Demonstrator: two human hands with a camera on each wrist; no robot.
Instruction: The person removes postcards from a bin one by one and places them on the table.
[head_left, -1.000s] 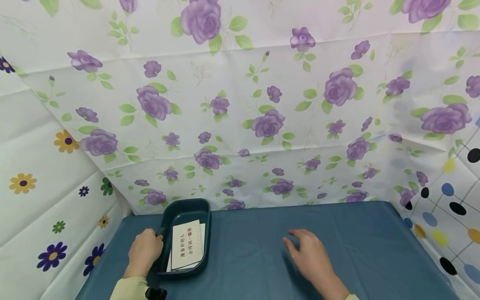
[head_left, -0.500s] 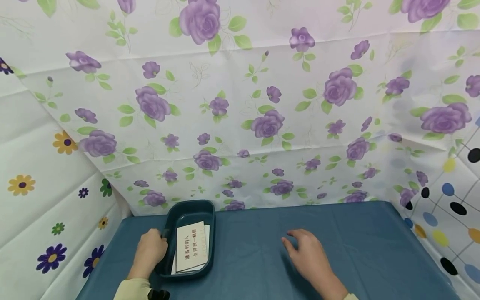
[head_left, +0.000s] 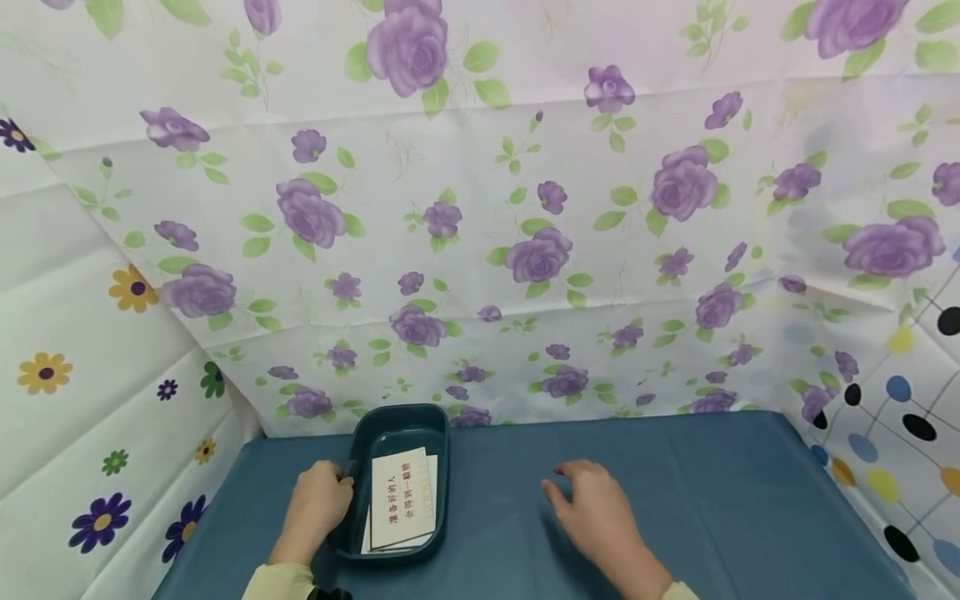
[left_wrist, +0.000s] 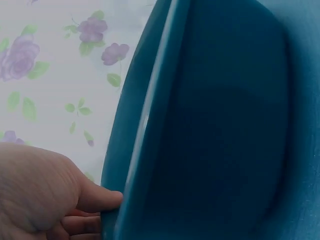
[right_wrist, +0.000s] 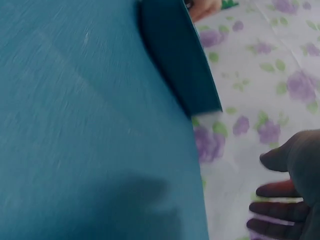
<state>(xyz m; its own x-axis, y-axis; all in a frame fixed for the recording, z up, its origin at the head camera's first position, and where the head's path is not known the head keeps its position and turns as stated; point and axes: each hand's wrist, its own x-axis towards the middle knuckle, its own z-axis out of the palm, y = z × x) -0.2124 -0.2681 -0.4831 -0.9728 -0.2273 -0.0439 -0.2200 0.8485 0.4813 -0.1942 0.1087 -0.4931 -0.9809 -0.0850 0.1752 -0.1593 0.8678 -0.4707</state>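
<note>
L hand (head_left: 322, 500) pinches the dk teal tray (head_left: 399, 437) by its L side rim, thumb at the edge, fingers curled below. Tray itself sits immed. R of that grip. In it, R of the grip & twd the tray's near end: cream card (head_left: 402, 498) w/ red-brown Chinese txt, atop white card (head_left: 432, 475) peeking out at the sides. Well R of the grip, R hand (head_left: 597, 510) hovers above blue tbl (head_left: 697, 492), fingers relaxed, thumb apart. Beyond: floral backdrop (head_left: 480, 367).

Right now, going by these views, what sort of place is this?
Probably a makeshift tabletop booth: a blue-covered table backed by a purple-flowered sheet, with a dotted sheet along its right side.
</note>
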